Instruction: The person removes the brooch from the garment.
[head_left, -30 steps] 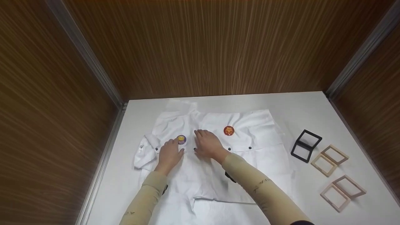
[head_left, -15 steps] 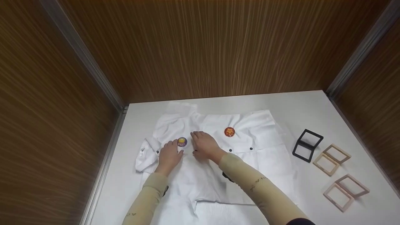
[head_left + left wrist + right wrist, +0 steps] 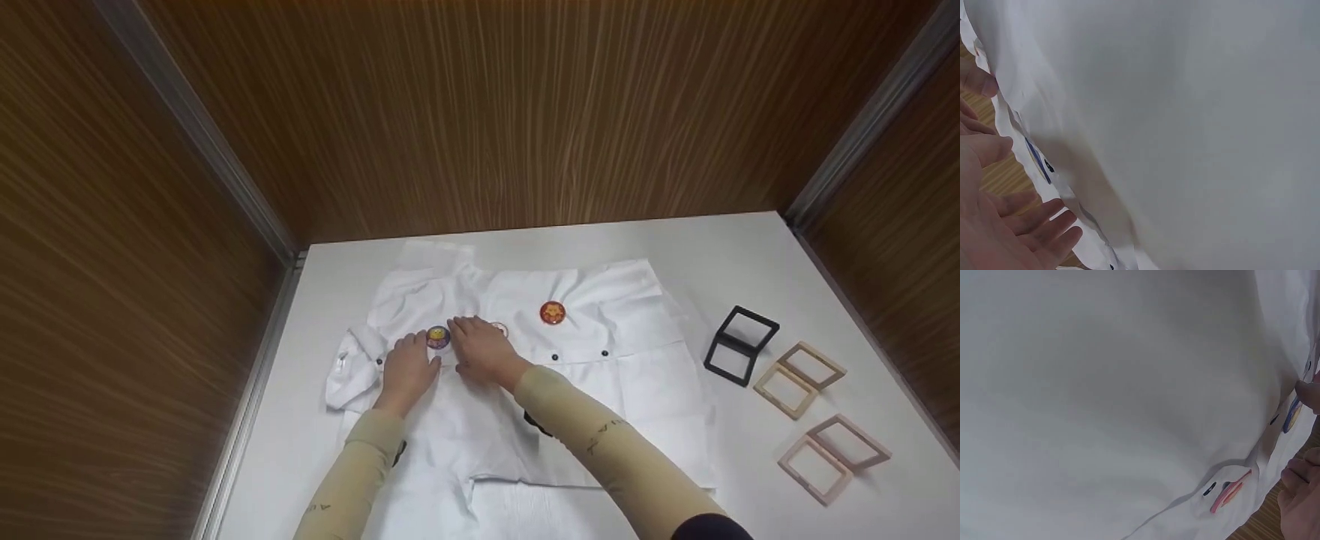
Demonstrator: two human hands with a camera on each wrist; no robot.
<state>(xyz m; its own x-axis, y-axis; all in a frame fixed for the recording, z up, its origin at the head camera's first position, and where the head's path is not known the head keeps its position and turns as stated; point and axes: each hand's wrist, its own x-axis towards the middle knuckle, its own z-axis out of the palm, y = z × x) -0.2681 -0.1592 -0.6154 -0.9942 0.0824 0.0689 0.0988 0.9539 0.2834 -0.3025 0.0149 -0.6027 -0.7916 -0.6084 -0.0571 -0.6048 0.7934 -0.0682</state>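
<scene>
A white button-up shirt (image 3: 577,420) lies spread on the table. My left hand (image 3: 407,375) rests on it, fingers extended beside a purple-and-yellow round badge (image 3: 438,337). My right hand (image 3: 480,350) lies on the cloth at the other side of that badge, fingertips close to its edge. Just behind the right hand a white badge with a red rim (image 3: 502,328) shows partly, the rest covered. Further right is a red-orange badge (image 3: 553,313). In the left wrist view the left fingers (image 3: 1050,225) look loose, with the badge edge near them. The right thumb (image 3: 1309,395) appears near it too.
Three opened square frames lie at right: a black one (image 3: 742,345), a tan one (image 3: 799,379) and a pink one (image 3: 834,457). Brown wood-grain panels (image 3: 480,112) wall the white table (image 3: 720,255) at the back and sides. Black buttons (image 3: 555,357) dot the shirt.
My right hand has slid left over the shirt, toward the purple-and-yellow badge, and the red-rimmed white badge now shows behind it. The left hand has stayed nearly in place.
</scene>
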